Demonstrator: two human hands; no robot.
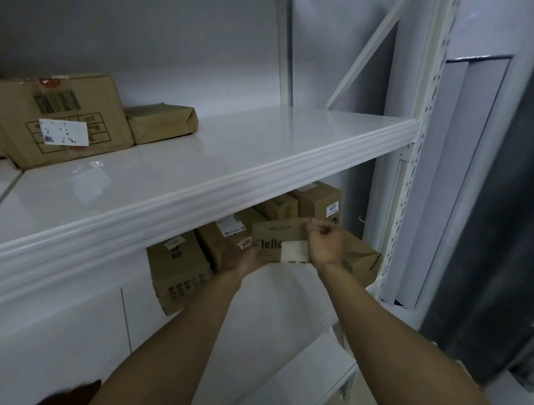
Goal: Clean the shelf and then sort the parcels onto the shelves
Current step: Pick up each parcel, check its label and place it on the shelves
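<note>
Both of my hands hold a small brown cardboard parcel (276,238) printed "Hello", with a white label on its front, just above the lower shelf (281,292). My left hand (242,259) grips its lower left corner beside a "3090" sticker. My right hand (324,241) curls over its upper right edge. Around it on the lower shelf stand several brown boxes: one at the left (179,272), one behind it (227,234), one marked "4001" (320,202) at the back, and a low one (361,256) at the right.
The upper shelf (228,161) carries a large labelled box (57,118) and a small brown parcel (163,122) at its far left; the rest of its white surface is bare. A perforated white upright (410,179) bounds the rack on the right.
</note>
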